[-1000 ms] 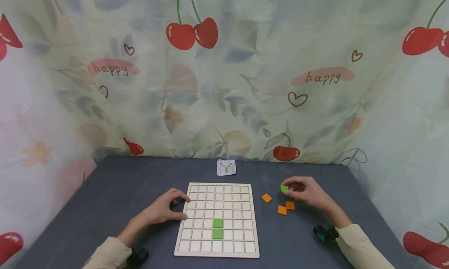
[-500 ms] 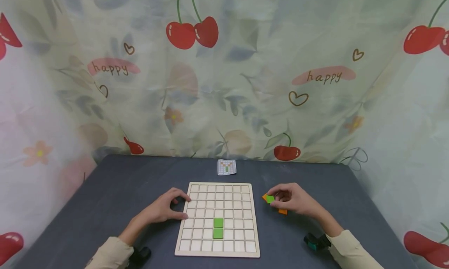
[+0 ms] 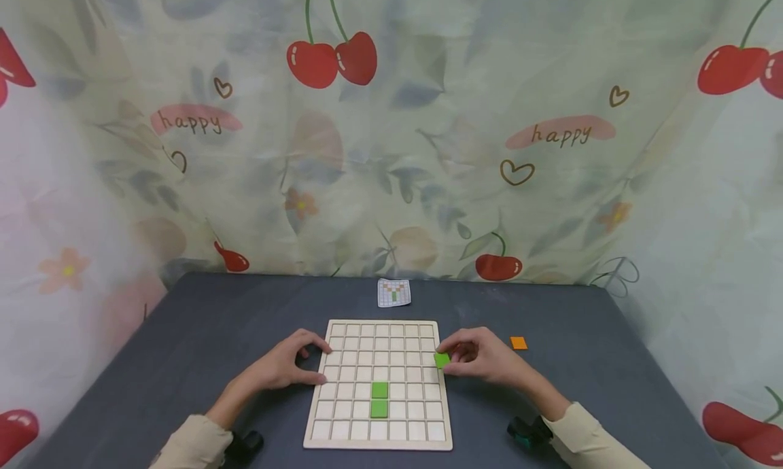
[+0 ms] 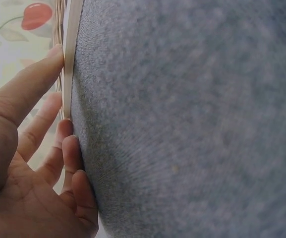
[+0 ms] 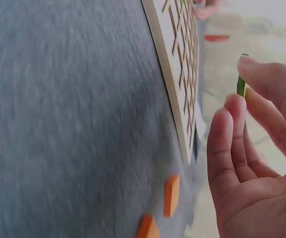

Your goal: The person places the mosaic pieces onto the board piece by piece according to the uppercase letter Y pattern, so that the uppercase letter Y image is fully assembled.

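Observation:
A light wooden board (image 3: 378, 444) with a raised grid lies on the table. Two square green tiles, an upper green tile (image 3: 380, 390) and a lower green tile (image 3: 379, 408), sit one above the other in its cells. At the board's left edge, the thumb and fingertips of my left hand (image 3: 291, 361) rest against the side. My right hand (image 3: 483, 357) pinches another green tile (image 5: 241, 86) between thumb and fingers, and in the head view that tile overlaps the board's right edge.
An orange tile (image 3: 518, 343) lies right of my right hand; the right wrist view has two, one orange tile (image 5: 171, 195) nearer the board. Behind the board, a small card (image 3: 394, 293) bears a colored grid pattern. A patterned curtain (image 3: 391, 149) hangs behind the table.
My right hand has carried the green tile leftward from the orange tiles to the board's right edge, uncovering one orange tile behind it. My left hand stays at the board.

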### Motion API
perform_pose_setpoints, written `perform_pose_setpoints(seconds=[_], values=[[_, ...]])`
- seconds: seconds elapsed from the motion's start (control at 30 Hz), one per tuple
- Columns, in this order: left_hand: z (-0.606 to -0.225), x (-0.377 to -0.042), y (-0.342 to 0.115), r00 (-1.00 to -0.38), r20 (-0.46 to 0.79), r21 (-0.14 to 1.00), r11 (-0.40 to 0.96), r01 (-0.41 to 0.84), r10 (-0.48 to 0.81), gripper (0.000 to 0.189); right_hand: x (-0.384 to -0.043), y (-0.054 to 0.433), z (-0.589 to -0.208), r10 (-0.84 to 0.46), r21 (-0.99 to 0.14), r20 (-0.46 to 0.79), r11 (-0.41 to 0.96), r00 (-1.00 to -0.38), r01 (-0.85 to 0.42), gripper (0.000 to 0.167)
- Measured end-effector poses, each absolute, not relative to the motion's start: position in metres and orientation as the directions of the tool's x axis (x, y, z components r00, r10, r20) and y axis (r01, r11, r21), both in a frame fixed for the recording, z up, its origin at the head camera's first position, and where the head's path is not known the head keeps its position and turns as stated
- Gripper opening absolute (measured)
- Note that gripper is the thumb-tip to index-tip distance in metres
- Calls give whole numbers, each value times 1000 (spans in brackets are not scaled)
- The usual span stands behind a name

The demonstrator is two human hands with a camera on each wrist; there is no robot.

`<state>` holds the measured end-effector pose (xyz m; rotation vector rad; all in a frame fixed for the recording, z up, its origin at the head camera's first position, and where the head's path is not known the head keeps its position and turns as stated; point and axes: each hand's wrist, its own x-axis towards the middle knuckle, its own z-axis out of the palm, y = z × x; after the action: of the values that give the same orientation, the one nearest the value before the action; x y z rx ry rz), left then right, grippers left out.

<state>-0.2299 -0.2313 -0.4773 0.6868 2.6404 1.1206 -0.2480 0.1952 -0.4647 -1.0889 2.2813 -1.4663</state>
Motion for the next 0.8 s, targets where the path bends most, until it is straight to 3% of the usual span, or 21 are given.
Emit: perform_pose_setpoints(seconds=[0.23, 0.8], values=[[-479, -230, -232, -871, -8, 733, 595, 329, 491, 42, -245, 181, -470, -706, -868, 138, 252, -694, -429, 24], [-476, -230, -232, -873, -19, 738, 596, 317, 487, 41, -235, 164, -474, -708, -881, 121, 246, -696, -404, 23]])
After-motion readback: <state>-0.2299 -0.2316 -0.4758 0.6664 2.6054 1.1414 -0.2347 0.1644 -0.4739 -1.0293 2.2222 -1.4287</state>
